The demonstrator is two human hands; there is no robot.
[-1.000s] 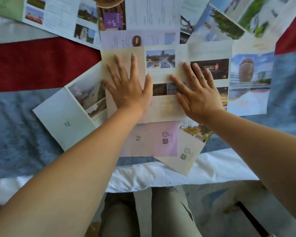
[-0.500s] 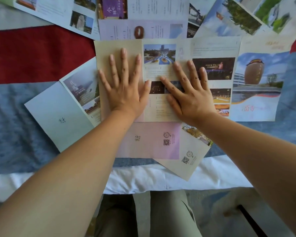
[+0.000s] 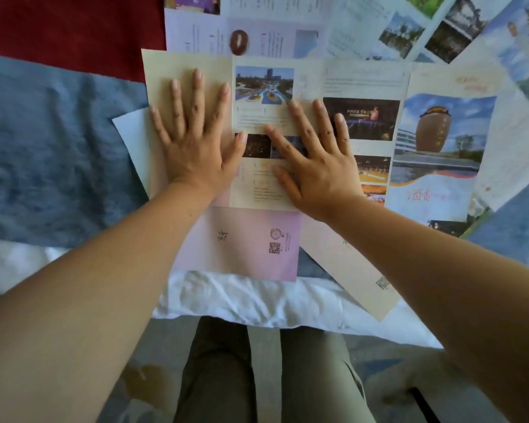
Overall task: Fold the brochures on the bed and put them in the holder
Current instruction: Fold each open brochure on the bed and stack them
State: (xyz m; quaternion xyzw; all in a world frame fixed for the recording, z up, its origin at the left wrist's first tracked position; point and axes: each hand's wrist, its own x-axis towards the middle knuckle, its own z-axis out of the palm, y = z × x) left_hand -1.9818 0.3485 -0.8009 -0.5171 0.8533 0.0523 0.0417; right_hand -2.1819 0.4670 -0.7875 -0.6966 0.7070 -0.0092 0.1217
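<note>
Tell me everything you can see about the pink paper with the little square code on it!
The pale pink paper brochure lies flat near the bed's edge, its bottom over the white sheet. It looks thin and smooth, with a small black brush mark, a round stamp and a square code. Its top edge hides under the cream photo brochure pressed by the left hand and right hand.

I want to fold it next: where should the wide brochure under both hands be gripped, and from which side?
Probably its right end panel, the jar panel, pinched at the outer edge from the right. The brochure lies open and flat; the left hand and right hand press its left and middle panels, so only that end is free to lift.
</note>
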